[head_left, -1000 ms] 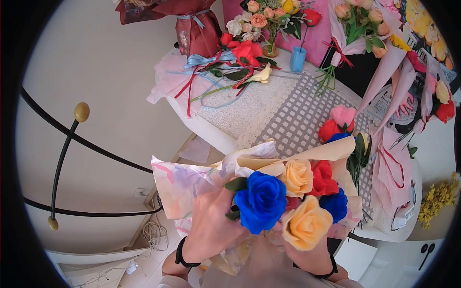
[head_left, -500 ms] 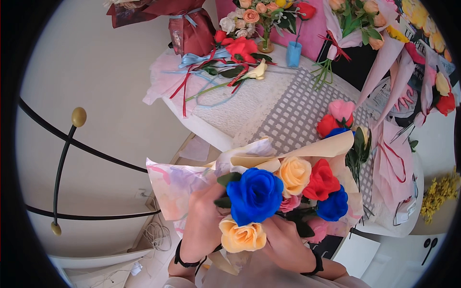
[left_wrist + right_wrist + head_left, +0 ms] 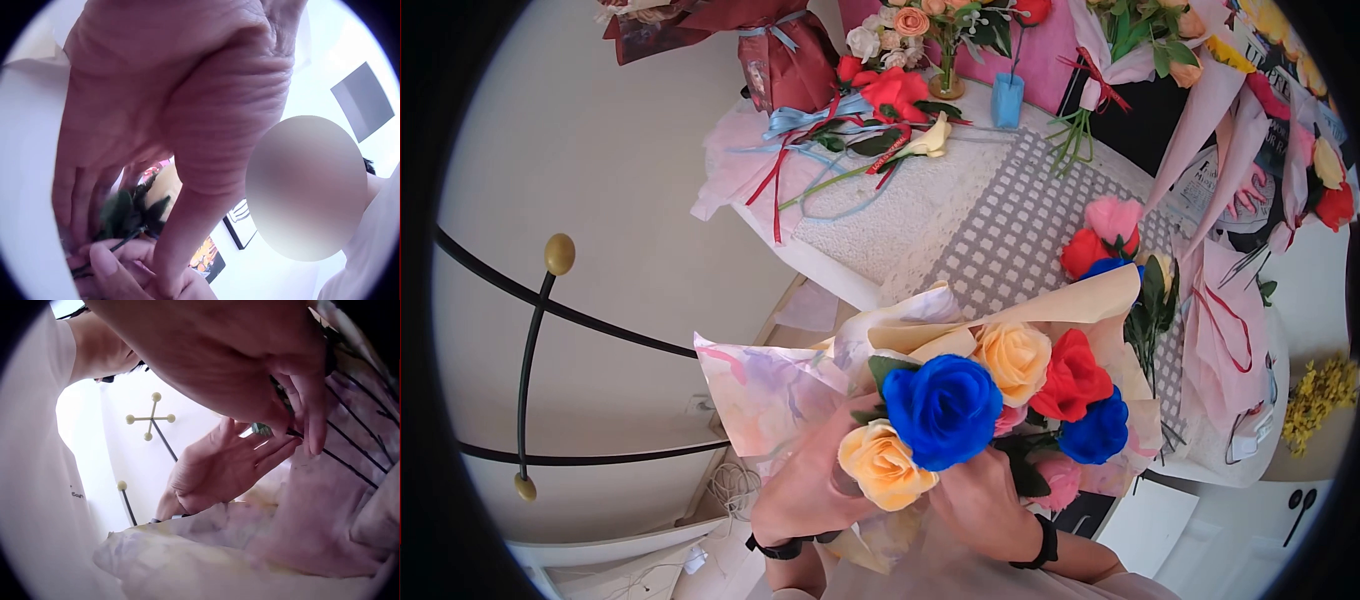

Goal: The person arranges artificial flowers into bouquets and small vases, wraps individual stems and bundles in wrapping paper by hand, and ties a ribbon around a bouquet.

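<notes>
My right hand (image 3: 985,505) pinches the dark stem (image 3: 134,236) of a yellow artificial rose (image 3: 888,465) between thumb and fingers. Around that stem, the left hand (image 3: 810,480) has its fingers (image 3: 275,453) fairly straight, with green leaves (image 3: 122,212) showing between thumb and fingers. A large blue rose (image 3: 943,412) overlaps both hands in the head view. Beside it are another yellow rose (image 3: 1012,362), a red rose (image 3: 1073,375), a smaller blue rose (image 3: 1094,428) and a pink flower (image 3: 1055,480). Pastel wrapping paper (image 3: 775,390) spreads behind them; several stems (image 3: 356,415) lie against it.
Beyond the bouquet stands a white table (image 3: 850,245) with a grey patterned cloth (image 3: 1010,220). Red and cream flowers with ribbons (image 3: 800,120) lie at its back left. More flowers (image 3: 1112,225) and a pink wrapper (image 3: 1220,340) lie on the right. A black metal stand (image 3: 525,380) is at left.
The front yellow rose has moved left, to beside my left hand. My right hand has come in left beneath the big blue rose, uncovering the pink flower.
</notes>
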Action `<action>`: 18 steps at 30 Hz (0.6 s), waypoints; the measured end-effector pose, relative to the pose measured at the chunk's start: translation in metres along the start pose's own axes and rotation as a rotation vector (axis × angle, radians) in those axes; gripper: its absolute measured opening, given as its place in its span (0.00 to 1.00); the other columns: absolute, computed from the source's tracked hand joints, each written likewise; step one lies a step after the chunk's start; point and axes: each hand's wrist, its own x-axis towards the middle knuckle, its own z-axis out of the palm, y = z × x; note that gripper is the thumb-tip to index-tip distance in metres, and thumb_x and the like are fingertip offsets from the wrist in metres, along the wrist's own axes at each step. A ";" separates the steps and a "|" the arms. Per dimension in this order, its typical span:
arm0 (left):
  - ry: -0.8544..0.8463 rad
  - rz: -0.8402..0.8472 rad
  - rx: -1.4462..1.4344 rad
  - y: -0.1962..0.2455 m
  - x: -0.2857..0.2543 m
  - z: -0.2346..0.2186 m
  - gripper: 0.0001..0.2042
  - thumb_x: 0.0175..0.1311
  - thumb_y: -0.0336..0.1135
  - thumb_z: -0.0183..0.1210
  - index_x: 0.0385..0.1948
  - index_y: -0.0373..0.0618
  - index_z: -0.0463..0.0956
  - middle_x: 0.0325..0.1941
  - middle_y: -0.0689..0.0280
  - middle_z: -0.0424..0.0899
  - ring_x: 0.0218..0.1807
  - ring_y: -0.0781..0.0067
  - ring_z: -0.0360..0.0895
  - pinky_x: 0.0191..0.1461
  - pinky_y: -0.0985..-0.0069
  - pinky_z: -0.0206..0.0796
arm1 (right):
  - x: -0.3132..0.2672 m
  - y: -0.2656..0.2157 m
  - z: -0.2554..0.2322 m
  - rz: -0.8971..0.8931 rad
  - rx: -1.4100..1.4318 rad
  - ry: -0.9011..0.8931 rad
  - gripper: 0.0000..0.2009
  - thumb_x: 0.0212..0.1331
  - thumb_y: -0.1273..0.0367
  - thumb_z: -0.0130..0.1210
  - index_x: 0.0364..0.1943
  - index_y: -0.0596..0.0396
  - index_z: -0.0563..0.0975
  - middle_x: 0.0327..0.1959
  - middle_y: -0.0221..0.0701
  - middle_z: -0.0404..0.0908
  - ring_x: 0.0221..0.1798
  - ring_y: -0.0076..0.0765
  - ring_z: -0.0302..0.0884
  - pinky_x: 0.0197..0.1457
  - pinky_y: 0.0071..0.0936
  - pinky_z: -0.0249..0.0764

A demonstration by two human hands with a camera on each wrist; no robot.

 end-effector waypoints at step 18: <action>0.401 -0.155 0.466 0.021 0.010 0.003 0.19 0.52 0.33 0.76 0.45 0.39 0.83 0.40 0.55 0.87 0.47 0.52 0.82 0.59 0.60 0.69 | -0.024 -0.016 -0.029 -0.313 0.315 0.040 0.11 0.60 0.76 0.66 0.46 0.60 0.82 0.39 0.38 0.84 0.33 0.48 0.83 0.35 0.33 0.80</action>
